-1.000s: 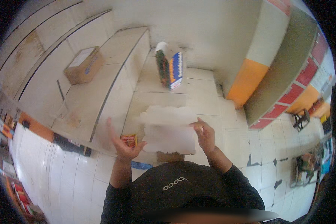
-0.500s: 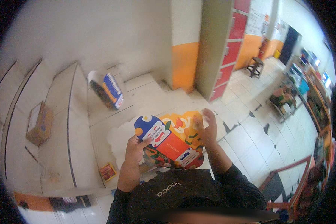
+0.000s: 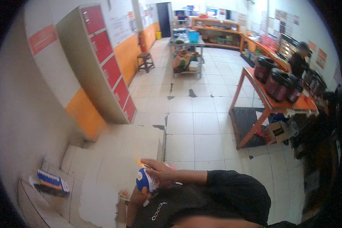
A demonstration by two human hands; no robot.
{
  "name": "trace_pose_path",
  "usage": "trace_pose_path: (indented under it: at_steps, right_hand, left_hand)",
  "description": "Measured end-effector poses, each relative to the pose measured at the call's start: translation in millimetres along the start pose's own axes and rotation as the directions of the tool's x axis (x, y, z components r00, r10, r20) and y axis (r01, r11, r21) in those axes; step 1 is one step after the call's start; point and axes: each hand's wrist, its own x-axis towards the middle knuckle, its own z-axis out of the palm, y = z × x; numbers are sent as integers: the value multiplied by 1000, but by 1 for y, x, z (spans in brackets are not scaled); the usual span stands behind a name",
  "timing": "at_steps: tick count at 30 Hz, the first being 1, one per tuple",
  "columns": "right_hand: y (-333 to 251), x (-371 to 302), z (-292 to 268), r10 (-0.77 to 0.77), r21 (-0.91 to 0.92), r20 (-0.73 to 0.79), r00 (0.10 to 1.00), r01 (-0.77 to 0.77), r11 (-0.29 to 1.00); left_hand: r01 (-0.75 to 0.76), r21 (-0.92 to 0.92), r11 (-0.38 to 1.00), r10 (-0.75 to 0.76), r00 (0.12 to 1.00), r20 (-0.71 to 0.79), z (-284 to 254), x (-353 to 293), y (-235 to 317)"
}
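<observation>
Close to my body, at the lower middle, I hold a printed cardboard sheet [image 3: 142, 181]. A blue part with a white and yellow pattern shows, with a yellow edge above. Across its front lies my right hand [image 3: 161, 174], fingers closed on it and hiding much of it. My left hand [image 3: 138, 197] grips it from below, its fingers partly hidden behind the sheet and my dark sleeve. At the lower left, a blue, white and orange box [image 3: 53, 181] lies on the tiled surface.
Red-doored lockers [image 3: 112, 72] stand at left, near a wooden stool [image 3: 145, 62]. Far ahead is a metal table [image 3: 173, 57] with a blue tub [image 3: 193, 37]. At right, an orange table [image 3: 260, 85] carries several dark rice cookers [image 3: 279, 85]; a person in dark clothes [image 3: 298, 62] is behind.
My view has swung right, bringing the long room and orange table into sight. The sheet, spread open toward me before, is now turned and mostly covered by my right hand, which had been at its edge.
</observation>
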Motion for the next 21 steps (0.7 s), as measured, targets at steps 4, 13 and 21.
trace_pose_path:
  at_steps: [4, 13, 21]
  right_hand:
    - [-30, -30, -5, 247, 379, -32, 969, -217, 900]
    - [5, -21, 0, -162, -564, -174, 971, 37, 825]
    - [7, -28, -3, 48, -581, -192, 980, -153, 800]
  left_hand:
    - [-12, -747, 665, 184, 972, 149, 11, 13, 0]
    - [257, -123, 959, -234, 956, 176, -5, 60, 34]
    - [130, 391, 911, -148, 989, 16, 3, 69, 36]
